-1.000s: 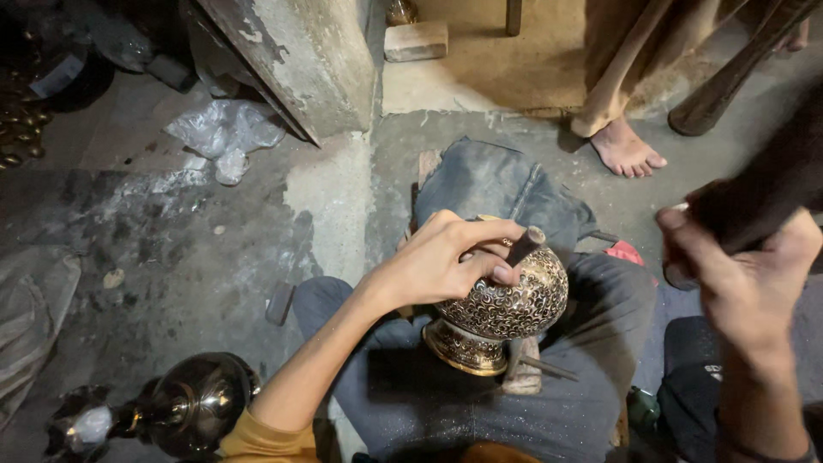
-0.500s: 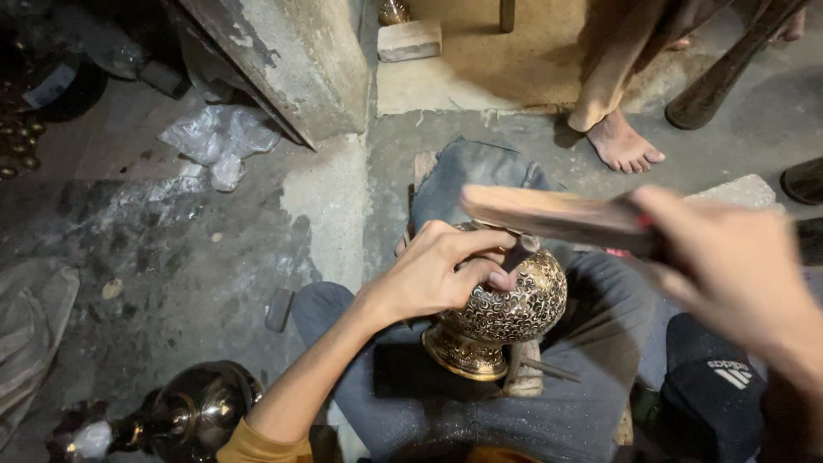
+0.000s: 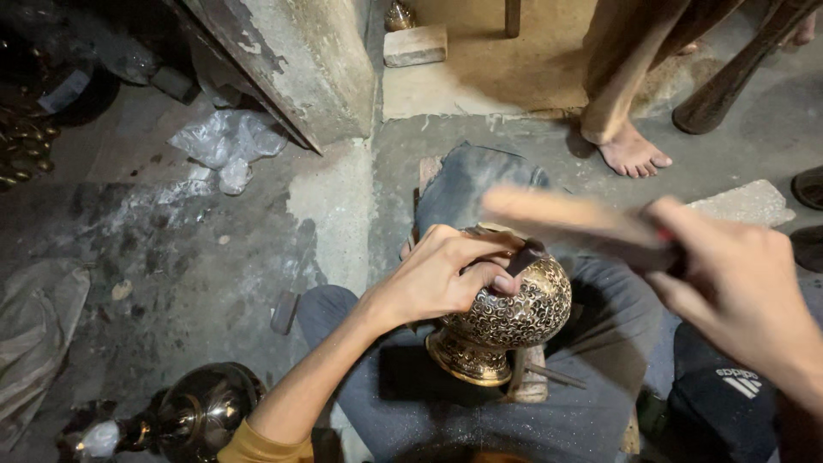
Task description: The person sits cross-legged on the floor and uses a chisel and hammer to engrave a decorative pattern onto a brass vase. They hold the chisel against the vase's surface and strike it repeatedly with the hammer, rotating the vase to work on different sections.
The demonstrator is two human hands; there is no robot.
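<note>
An engraved brass vase (image 3: 514,321) with a dark patterned surface rests on its side in my lap, foot toward me. My left hand (image 3: 450,274) lies on its upper side and pinches a small dark chisel (image 3: 525,257) against the metal. My right hand (image 3: 737,287) is at the right, shut on a long wooden stick (image 3: 566,214) that shows blurred above the vase and points left over my left hand. A wooden block (image 3: 531,386) sits under the vase.
A second dark metal vase (image 3: 193,420) lies on the floor at lower left. A concrete block (image 3: 291,64) stands ahead, crumpled plastic (image 3: 227,146) beside it. Another person's bare foot (image 3: 630,150) is at the upper right, a flat stone (image 3: 750,201) nearby.
My right hand has swung the wooden stick from high at the right, leftward and down over the chisel. My left hand and the vase have stayed in place.
</note>
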